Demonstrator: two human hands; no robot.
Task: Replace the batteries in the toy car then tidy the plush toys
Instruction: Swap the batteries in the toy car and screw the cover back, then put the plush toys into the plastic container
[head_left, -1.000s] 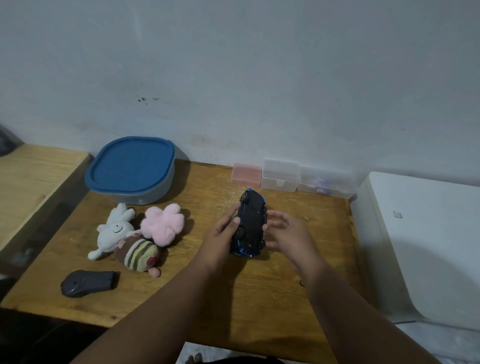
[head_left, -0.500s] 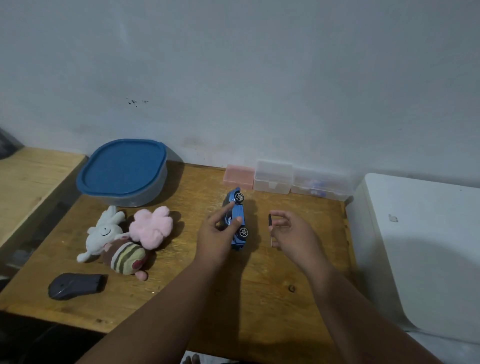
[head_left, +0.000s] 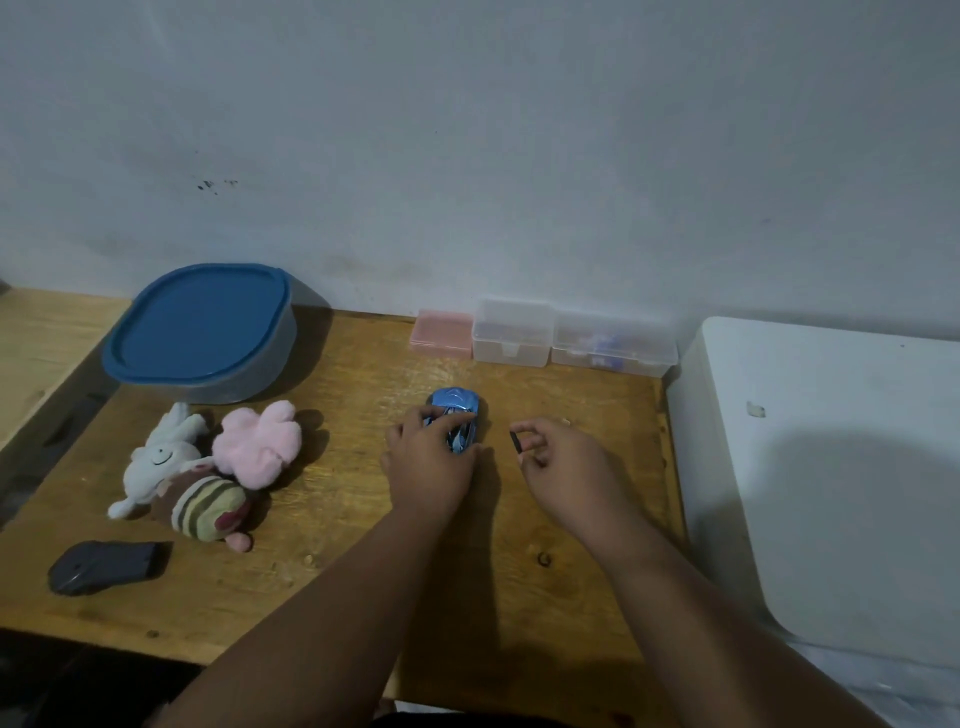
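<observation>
Wheels down, the blue toy car sits on the wooden table near its middle, and the left hand is laid over its rear half with fingers curled around the body, most likely to stop it rolling while the other hand works. At three o'clock from the car, just apart from it, the right hand pinches a small dark flat piece upright between thumb and forefinger; it could be the battery cover, though it is too small to be sure. Off at nine o'clock the plush toys lie in a touching heap: a white bunny, a pink plush and a striped plush, none yet tidied. A blue-lidded container stands at twelve o'clock from that heap, plausibly where they belong. Small lidded plastic boxes line the wall at twelve o'clock from the car, perhaps holding batteries.
</observation>
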